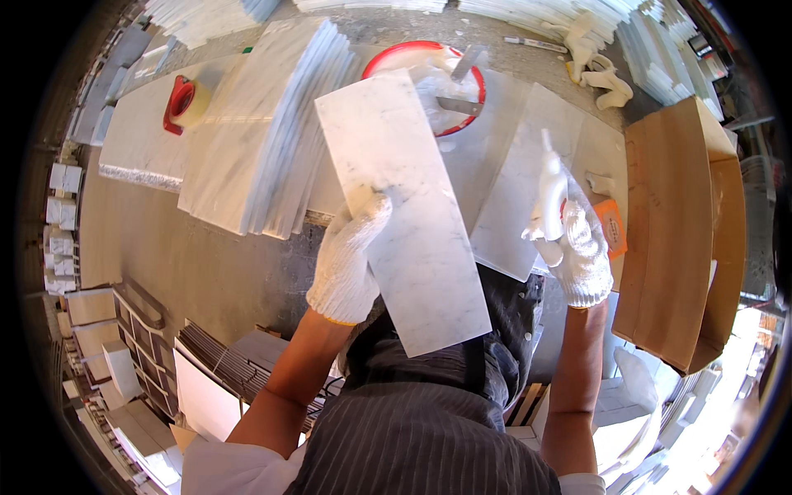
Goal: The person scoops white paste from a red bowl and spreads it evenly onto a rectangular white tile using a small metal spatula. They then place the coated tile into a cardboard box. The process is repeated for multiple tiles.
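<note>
My left hand (342, 268), in a white knit glove, grips a long marble tile (417, 239) by its left edge, thumb on the face. The tile is pale with grey veins and is held up at a tilt. In my gloved right hand (584, 260) is a white squeeze bottle (551, 198) with a thin nozzle pointing up and away. Another marble tile (511, 186) lies on the table between the hands, partly behind the held one. Beyond the held tile sits a red-rimmed bowl (478, 87) of white paste with two putty knives (460, 106).
Left of the bowl leans a stack of marble tiles (256, 124), with a red tape dispenser (175, 103) beside it. An open cardboard box (668, 239) stands at the right, near an orange packet (610, 227). Used gloves (598, 70) and a marker (535, 44) lie at the back.
</note>
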Demonstrator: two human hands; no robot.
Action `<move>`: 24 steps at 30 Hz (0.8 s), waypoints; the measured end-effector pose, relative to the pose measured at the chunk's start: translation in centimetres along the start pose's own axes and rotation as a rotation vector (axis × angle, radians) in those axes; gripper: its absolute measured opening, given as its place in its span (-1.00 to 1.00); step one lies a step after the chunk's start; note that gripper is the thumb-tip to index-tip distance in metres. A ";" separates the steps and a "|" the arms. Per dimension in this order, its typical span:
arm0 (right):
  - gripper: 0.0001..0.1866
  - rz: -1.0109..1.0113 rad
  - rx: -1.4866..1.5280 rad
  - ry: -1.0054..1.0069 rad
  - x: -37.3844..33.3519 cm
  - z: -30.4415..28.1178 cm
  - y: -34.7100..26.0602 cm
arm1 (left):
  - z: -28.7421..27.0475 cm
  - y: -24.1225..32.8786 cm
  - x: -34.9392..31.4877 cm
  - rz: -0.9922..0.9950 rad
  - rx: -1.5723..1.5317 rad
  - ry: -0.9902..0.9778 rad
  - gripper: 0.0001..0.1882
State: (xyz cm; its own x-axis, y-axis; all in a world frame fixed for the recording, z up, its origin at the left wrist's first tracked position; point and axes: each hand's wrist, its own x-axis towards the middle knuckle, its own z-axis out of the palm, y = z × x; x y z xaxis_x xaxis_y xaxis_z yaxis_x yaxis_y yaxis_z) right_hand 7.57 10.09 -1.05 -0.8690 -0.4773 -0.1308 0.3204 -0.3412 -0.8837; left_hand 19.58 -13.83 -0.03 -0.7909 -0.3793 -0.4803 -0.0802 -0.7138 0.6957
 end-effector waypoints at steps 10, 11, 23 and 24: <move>-0.33 -0.076 -0.118 0.179 0.8 -8.6 -1.2 | 0.1 0.6 0.0 0.019 -0.015 -0.047 -0.47; -0.37 -0.102 -0.257 0.227 1.2 -9.6 -1.9 | 0.2 0.5 0.1 0.018 -0.012 -0.051 -0.47; -0.43 0.084 -1.340 0.755 10.9 -13.9 -3.0 | 0.6 0.7 -0.5 0.035 0.010 -0.042 -0.54; -0.40 0.112 -1.465 0.772 11.0 -14.2 -2.8 | 0.7 0.8 -0.6 0.032 0.013 -0.043 -0.55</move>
State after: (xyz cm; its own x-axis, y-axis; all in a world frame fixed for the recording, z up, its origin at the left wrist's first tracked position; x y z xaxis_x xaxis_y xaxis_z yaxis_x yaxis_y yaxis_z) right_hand -8.26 17.23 -6.40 -0.9808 0.1951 -0.0010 0.1755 0.8797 -0.4419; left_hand 19.55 -13.77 1.12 -0.8182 -0.3761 -0.4348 -0.0625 -0.6937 0.7176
